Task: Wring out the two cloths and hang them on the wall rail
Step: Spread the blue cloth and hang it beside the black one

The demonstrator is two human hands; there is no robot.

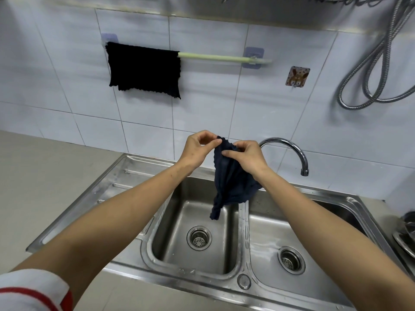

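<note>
A black cloth (pixel 144 69) hangs spread over the left half of the pale green wall rail (pixel 215 57). A second dark blue cloth (pixel 229 182) dangles crumpled above the sink's left basin (pixel 179 232). My left hand (pixel 197 149) pinches its top left corner. My right hand (pixel 247 157) grips the top edge just to the right. Both hands are close together at about tap height, well below the rail.
A curved chrome tap (pixel 292 151) stands right of my hands. The double steel sink has a drainboard (pixel 107 187) on the left. A metal shower hose (pixel 370 81) loops on the wall at right. Steel pots (pixel 406 232) sit at the right edge. A small wall hook (pixel 296 77) is mounted beyond the rail's right end.
</note>
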